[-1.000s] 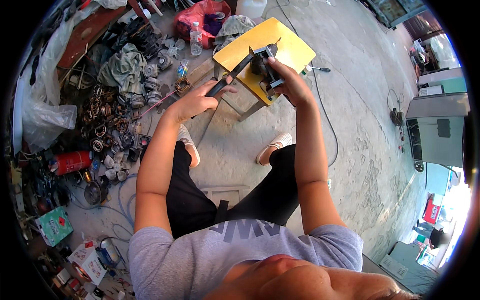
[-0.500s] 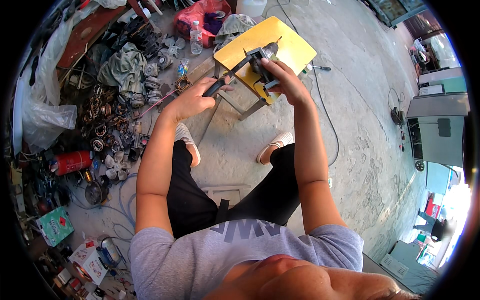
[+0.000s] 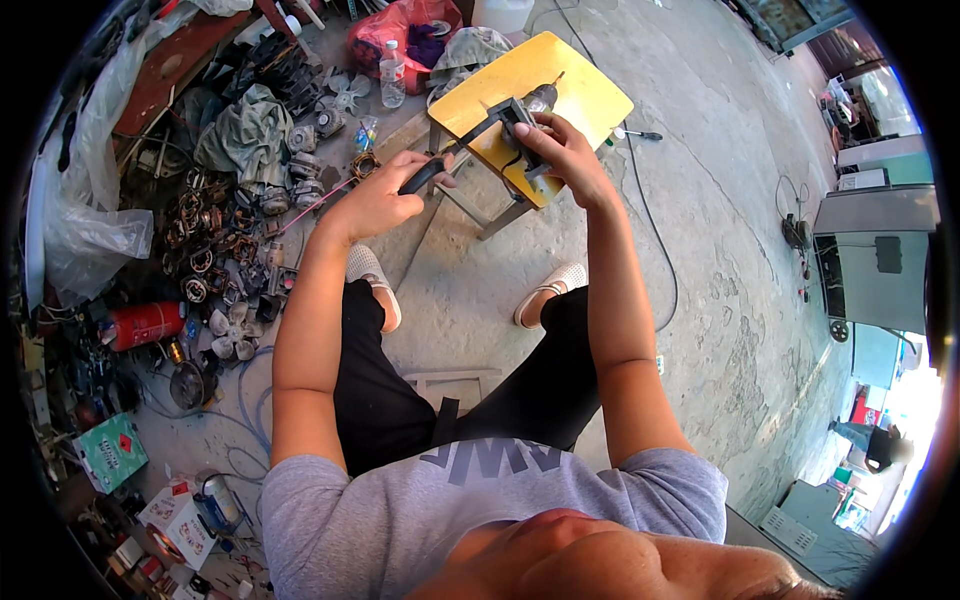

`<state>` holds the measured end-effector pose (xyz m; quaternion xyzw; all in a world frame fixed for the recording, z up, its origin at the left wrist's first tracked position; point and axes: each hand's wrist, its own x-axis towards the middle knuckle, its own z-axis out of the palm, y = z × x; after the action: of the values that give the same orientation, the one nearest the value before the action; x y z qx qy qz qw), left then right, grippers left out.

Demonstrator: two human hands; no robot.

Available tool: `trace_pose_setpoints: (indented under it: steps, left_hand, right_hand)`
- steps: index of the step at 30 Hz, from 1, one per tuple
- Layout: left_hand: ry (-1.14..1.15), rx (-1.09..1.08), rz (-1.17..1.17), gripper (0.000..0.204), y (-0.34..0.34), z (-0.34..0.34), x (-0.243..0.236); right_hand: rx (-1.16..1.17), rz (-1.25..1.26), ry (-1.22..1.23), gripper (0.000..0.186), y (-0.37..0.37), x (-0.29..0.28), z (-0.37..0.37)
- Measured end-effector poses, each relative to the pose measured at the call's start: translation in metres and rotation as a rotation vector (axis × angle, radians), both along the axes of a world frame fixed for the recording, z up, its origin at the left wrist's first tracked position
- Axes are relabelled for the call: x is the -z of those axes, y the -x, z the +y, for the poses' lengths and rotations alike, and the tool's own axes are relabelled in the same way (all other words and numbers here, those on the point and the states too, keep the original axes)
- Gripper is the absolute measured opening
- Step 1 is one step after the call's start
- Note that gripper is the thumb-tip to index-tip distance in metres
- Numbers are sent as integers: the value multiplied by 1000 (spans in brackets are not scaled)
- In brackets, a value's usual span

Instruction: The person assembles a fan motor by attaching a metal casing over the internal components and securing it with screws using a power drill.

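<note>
My left hand (image 3: 390, 195) is closed around the black handle of a tool (image 3: 421, 178). A thin shaft points from it toward the stool; its tip is too small to make out. My right hand (image 3: 568, 155) grips a dark, squared metal part (image 3: 513, 115) from the right, thumb on its near side. That part is over the front left portion of a yellow-topped stool (image 3: 595, 100). Just beyond it a grey, drill-like chuck with a bit (image 3: 542, 97) points away; whether the two are joined is hidden.
Motor parts and fan blades (image 3: 232, 332) are heaped on the left, with a red cylinder (image 3: 146, 325). A plastic bottle (image 3: 392, 75) and a red bag (image 3: 405, 35) stand behind. A screwdriver (image 3: 642, 135) and a cable (image 3: 668, 270) are right of the stool.
My left hand has shifted slightly left, drawing the black handle back from the metal part. My right hand's fingers have moved a little on the part, which stays over the stool.
</note>
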<state>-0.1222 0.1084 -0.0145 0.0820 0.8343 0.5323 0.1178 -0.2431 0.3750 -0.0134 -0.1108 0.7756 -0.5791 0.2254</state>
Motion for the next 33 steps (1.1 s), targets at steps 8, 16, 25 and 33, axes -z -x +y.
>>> trace_pose_setpoints:
  steps: [8, 16, 25, 33]
  left_hand:
    - [-87, 81, -58, 72, 0, -11, 2]
    - [-15, 121, -49, 74, -3, -20, -1]
    - [25, 6, -98, 47, -3, -23, 15]
    - [141, -80, -125, 40, -3, -4, 3]
  right_hand:
    - [-50, 65, 78, 97, -1, 1, -1]
    - [-118, 27, 5, 83, -8, -14, -3]
    - [-134, 34, 14, 83, -5, -6, -4]
    - [-124, 64, -30, 86, -5, 2, -4]
